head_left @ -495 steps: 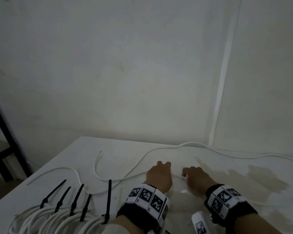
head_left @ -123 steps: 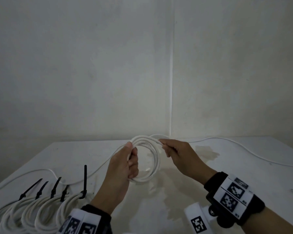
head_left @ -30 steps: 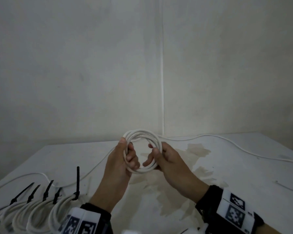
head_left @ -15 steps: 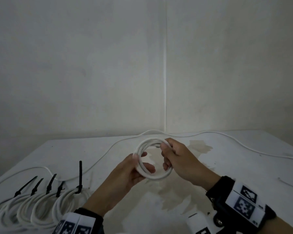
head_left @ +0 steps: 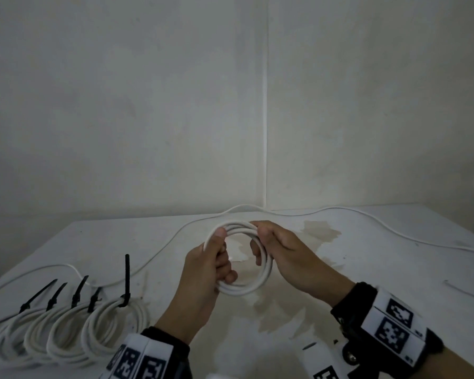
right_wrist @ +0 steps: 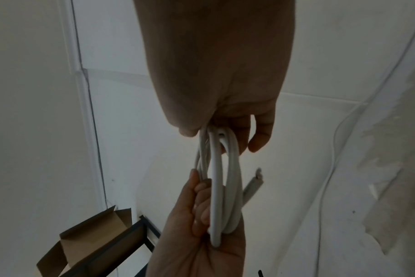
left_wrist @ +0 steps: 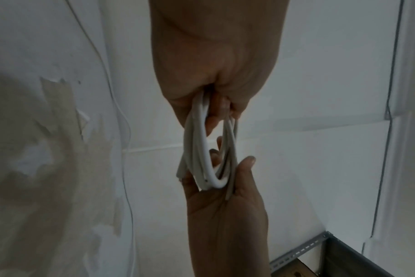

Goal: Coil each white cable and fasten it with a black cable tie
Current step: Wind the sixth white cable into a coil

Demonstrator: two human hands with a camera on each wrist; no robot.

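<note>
Since half a second ago both hands shifted round the white cable coil (head_left: 241,287), left hand (head_left: 205,272) gripping nine o'clock, right hand (head_left: 285,253) pinching two o'clock; wristband markers (head_left: 391,324) unreadable.

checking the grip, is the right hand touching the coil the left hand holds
Touching. In the head view the right hand pinches the coil at its top right; the left hand grips the opposite side.

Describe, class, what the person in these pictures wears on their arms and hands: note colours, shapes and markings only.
Both hands are bare: no gloves, no rings visible. The left wrist carries a black band faced with white rectangular panels printed with black square-patterned markers. The right wrist has a matching black band with similar white marker panels, plus a white block bearing another marker and a small metal screw beside it. No sleeves show clearly.
</note>
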